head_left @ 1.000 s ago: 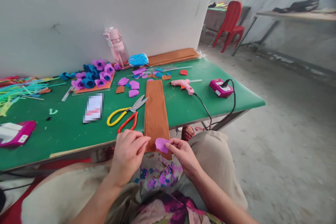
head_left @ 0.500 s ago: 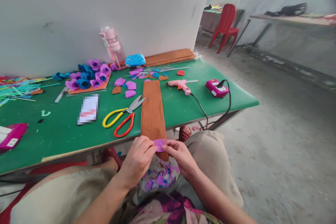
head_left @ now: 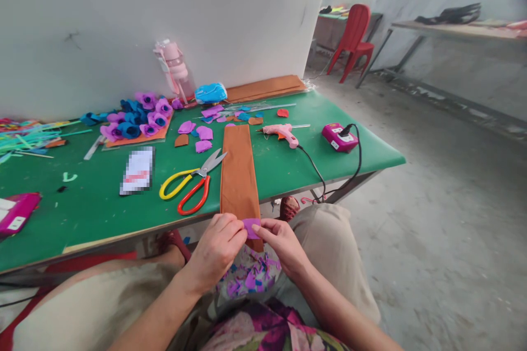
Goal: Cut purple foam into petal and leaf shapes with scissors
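A small purple piece of craft paper or foam (head_left: 251,228) is stretched between my two hands at the table's front edge. My left hand (head_left: 222,241) pinches its left side, and my right hand (head_left: 280,238) has thumb and fingers closed on its right side. Beneath it a long brown strip (head_left: 239,175) lies on the table and hangs over the edge. Scissors with one yellow and one red handle (head_left: 195,181) rest partly open just left of the strip. Several cut purple petals (head_left: 205,132) lie beyond the scissors.
On the green table (head_left: 288,175) a pink glue gun (head_left: 282,132) is corded near a magenta power socket (head_left: 340,137). Purple and blue flowers (head_left: 138,118), a pink bottle (head_left: 175,68) and a blue packet (head_left: 211,93) stand at the back. Scraps (head_left: 251,277) lie below my hands.
The purple piece looks slightly more rounded and tilted between my fingers. Both hands stay in nearly the same place, and the view has shifted slightly.
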A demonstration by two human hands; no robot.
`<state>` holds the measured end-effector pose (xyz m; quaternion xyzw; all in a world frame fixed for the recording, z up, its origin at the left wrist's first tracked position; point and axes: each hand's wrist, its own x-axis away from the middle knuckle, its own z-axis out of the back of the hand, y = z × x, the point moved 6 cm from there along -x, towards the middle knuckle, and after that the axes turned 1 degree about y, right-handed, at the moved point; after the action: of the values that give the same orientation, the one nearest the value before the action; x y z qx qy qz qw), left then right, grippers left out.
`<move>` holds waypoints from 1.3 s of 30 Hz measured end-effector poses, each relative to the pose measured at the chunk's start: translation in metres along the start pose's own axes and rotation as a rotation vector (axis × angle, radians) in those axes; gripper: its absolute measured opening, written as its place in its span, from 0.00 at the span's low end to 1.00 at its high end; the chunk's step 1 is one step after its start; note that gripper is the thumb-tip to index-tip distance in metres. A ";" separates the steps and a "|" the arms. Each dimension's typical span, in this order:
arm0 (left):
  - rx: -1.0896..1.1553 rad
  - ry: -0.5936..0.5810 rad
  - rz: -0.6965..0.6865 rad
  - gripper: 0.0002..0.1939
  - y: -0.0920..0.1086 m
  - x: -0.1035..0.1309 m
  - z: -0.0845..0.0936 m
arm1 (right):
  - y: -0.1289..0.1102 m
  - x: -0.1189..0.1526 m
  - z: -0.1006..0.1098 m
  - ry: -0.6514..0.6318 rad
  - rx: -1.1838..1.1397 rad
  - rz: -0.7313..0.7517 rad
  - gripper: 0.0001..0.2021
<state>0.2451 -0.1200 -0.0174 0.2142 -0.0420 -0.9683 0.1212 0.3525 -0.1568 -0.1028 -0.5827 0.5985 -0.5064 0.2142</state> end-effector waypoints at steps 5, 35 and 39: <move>-0.017 0.000 -0.009 0.10 0.000 0.001 -0.002 | 0.004 -0.003 0.001 0.009 0.000 0.006 0.15; 1.557 0.567 1.424 0.19 -0.012 0.052 -0.077 | 0.017 -0.003 0.013 0.154 0.016 -0.023 0.14; 1.469 0.556 1.450 0.17 -0.017 0.061 -0.075 | 0.016 -0.003 0.014 0.147 0.030 -0.022 0.15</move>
<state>0.2203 -0.1215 -0.1124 0.3719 -0.7033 -0.3196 0.5147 0.3572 -0.1616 -0.1231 -0.5472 0.5985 -0.5591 0.1729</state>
